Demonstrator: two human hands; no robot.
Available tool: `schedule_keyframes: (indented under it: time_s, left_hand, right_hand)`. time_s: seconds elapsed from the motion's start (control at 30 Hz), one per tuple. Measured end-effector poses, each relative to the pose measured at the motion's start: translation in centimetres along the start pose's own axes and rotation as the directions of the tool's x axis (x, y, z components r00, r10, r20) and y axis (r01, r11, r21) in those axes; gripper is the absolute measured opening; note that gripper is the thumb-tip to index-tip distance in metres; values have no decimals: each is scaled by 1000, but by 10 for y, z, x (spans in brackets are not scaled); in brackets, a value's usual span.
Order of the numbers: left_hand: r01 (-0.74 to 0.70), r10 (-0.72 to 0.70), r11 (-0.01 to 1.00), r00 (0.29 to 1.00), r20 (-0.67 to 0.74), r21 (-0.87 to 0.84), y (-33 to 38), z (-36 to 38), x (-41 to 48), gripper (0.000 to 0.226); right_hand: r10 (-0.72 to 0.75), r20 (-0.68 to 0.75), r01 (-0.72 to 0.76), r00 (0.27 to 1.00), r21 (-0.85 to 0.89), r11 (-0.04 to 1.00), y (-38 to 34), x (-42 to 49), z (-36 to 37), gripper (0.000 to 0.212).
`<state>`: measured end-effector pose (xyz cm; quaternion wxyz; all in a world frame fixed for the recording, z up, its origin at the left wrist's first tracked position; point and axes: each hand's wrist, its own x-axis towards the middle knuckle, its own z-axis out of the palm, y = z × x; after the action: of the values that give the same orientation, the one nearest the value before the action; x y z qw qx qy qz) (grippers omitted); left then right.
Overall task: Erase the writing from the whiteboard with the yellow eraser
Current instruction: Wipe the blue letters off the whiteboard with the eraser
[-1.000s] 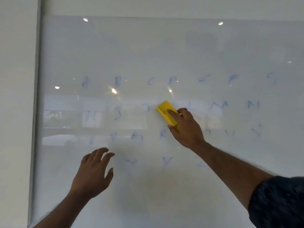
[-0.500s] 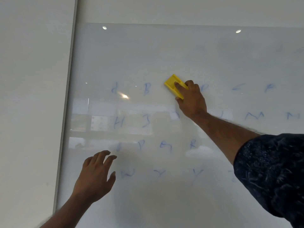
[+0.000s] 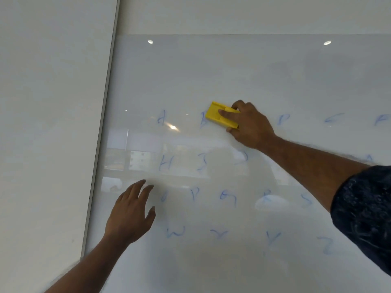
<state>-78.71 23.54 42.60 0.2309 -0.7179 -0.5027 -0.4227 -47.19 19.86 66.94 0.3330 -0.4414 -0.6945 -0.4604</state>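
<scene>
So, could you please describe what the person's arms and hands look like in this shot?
Both hands are bare, with no gloves, rings or watch visible. The right hand extends from a dark navy patterned short sleeve ending around the elbow. The left hand and forearm show no sleeve in frame.

The yellow eraser is a flat rectangular block with a raised ridge along its back, lying flat against the whiteboard in the top row of writing, its long side tilted slightly down to the right. Its left end covers part of the letter B. The whiteboard is glossy and white, mounted upright, with a thin grey frame down its left edge. Faint blue letters run across it in four rows, all smudgy and pale. Ceiling lights and windows reflect in its surface.
</scene>
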Motion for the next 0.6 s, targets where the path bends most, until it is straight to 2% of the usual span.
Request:
schedule_keyframes:
  time_s: [0.1, 0.17, 0.3, 0.4, 0.47, 0.6]
  left_hand:
    - [70, -71, 997, 997, -17, -17, -4, 1, 11, 70]
    - [99, -99, 995, 995, -7, -29, -7, 3, 16, 74]
    - [182, -180, 982, 983, 44, -58, -8, 3, 23, 66]
    - [198, -194, 979, 978, 77, -51, -7, 5, 23, 68]
    - [210, -203, 977, 971, 125, -44, -5, 5, 21, 72]
    - [242, -235, 970, 959, 157, -24, 0, 2, 22, 74]
  right_hand:
    - [105, -67, -101, 992, 66, 993, -7, 14, 5, 57]
    - [114, -89, -107, 989, 84, 991, -15, 12, 10, 57]
    - [-133, 21, 133, 991, -4, 991, -19, -9, 19, 57]
    - [-207, 54, 209, 977, -29, 978, -5, -4, 10, 57]
    - [-188, 46, 191, 981, -52, 980, -1, 8, 4, 57]
    - [-25, -25, 24, 999, -56, 998, -17, 21, 4, 57]
